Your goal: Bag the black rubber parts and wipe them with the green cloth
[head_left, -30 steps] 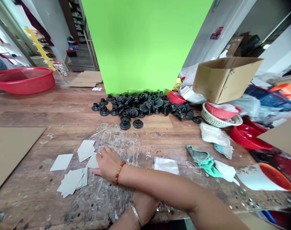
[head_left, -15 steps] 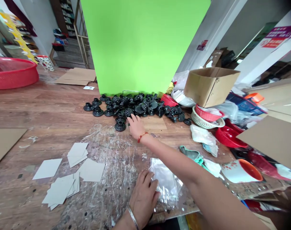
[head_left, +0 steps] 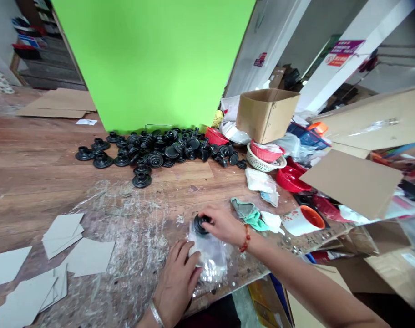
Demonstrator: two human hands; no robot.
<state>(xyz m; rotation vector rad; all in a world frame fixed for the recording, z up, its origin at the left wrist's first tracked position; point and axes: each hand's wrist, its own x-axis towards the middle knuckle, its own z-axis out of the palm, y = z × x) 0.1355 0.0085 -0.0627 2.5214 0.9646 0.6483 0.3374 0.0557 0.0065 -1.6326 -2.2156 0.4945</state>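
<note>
My right hand [head_left: 221, 223] is closed on a black round part [head_left: 201, 224], a stepped disc with a short neck. It holds the part at the far end of a small stack of clear plastic bags [head_left: 212, 259] near the table's front edge. My left hand [head_left: 178, 278] rests along the left side of the bags, fingers bent but apart, thumb and fingertips touching the plastic. Farther back lies a heap of similar black parts [head_left: 156, 159], some upright and some tipped over. Grey card squares [head_left: 91, 256] lie in loose piles on the left.
A green board [head_left: 153, 64] stands behind the heap. To the right are a cardboard box [head_left: 255, 116], a white basket [head_left: 262, 165], red bowls [head_left: 292, 179], a green-grey cloth [head_left: 246, 212] and a white cup with orange inside [head_left: 301, 222] lying on its side.
My right hand has come back from the heap to the bags, now with a black part in it. My left hand stays at the bags. The view has swung to the right.
</note>
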